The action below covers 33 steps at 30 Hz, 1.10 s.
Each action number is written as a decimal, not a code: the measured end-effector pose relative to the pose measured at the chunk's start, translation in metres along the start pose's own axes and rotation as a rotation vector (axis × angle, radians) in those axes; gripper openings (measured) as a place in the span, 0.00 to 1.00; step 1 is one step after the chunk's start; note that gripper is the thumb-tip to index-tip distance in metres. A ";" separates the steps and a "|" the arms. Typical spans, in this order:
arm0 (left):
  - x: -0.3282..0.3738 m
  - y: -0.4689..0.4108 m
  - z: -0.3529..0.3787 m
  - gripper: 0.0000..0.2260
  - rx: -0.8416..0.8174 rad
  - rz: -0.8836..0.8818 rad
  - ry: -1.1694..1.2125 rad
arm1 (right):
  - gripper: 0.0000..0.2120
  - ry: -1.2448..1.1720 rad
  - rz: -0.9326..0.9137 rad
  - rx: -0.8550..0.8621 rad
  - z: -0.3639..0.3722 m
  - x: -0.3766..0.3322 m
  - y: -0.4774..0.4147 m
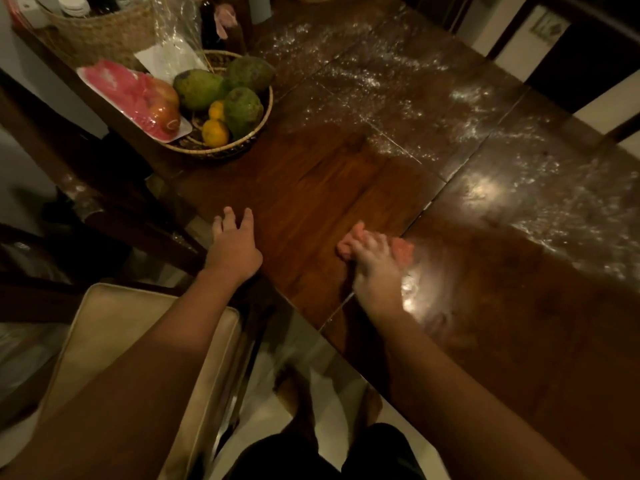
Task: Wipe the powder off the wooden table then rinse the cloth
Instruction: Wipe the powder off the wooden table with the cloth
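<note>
Wiping is under way near the front edge of the wooden table (311,188). A pink cloth (401,252) is pressed flat to the wood beneath the right hand (375,271); its bunched ends show past the fingers (372,242) on both sides, so the palm sits over the cloth's middle. The fingers are spread and laid down on it, not curled into a fist; the hand is blurred, so a pinch at the cloth's edge cannot be ruled out.

The cloth is judged soft, light and limp, likely to fold and ride up under the hand. It is best held by a flat palm with the fingertips over its leading edge, not taken by one corner.

The left hand (235,244) lies open at the table's near corner, fingers splayed, nothing in it.

Powder (374,81) is scattered in white streaks over the far and right-hand boards. The patch ahead of the hands looks clear and darker. Much is judged left to wipe; rinsing not yet begun.

A fruit basket (239,143) stands well apart at the left, just beside the powdered zone's near fringe.
</note>
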<state>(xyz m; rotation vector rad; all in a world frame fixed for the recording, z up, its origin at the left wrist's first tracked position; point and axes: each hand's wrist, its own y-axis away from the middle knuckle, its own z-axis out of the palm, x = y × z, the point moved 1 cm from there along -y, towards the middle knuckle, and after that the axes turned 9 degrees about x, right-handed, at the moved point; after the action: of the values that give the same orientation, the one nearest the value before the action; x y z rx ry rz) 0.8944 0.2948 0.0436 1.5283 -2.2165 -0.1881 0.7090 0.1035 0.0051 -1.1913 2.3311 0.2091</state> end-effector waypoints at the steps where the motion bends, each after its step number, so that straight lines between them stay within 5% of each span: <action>1: 0.005 0.004 0.004 0.36 0.005 -0.005 0.014 | 0.27 -0.027 -0.119 -0.093 0.007 -0.008 0.008; 4: 0.018 0.017 0.018 0.33 0.032 0.051 -0.003 | 0.26 -0.124 -0.613 -0.455 -0.003 -0.004 0.035; 6: 0.026 0.029 0.027 0.30 0.039 0.116 -0.037 | 0.25 -0.143 -0.751 -0.558 -0.033 0.024 0.043; 8: 0.038 0.045 0.037 0.29 0.032 0.183 -0.070 | 0.24 -0.193 -0.675 -0.493 -0.062 0.065 0.045; 12: 0.071 0.084 0.064 0.30 0.002 0.292 -0.172 | 0.24 0.036 -0.021 -0.052 -0.116 0.153 0.053; 14: 0.091 0.103 0.081 0.30 -0.025 0.308 -0.209 | 0.24 0.082 0.122 0.052 -0.123 0.172 0.071; 20: 0.171 0.170 0.137 0.31 -0.061 0.326 -0.282 | 0.21 -0.034 -0.574 -0.299 -0.175 0.257 0.146; 22: 0.200 0.193 0.157 0.31 -0.074 0.310 -0.291 | 0.21 -0.010 -0.495 -0.204 -0.206 0.302 0.145; 27: 0.275 0.247 0.204 0.29 -0.094 0.377 -0.324 | 0.24 0.093 0.185 0.144 -0.233 0.356 0.126; 30: 0.315 0.273 0.220 0.29 -0.170 0.403 -0.338 | 0.23 0.049 0.061 0.084 -0.223 0.341 0.146; 33: 0.332 0.298 0.233 0.29 -0.205 0.426 -0.331 | 0.22 0.007 -0.360 -0.236 -0.233 0.355 0.194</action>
<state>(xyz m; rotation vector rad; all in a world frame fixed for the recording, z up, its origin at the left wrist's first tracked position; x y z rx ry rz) 0.4426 0.0733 0.0317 0.9424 -2.6231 -0.5467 0.2974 -0.1156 0.0080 -1.7035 2.0923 0.3585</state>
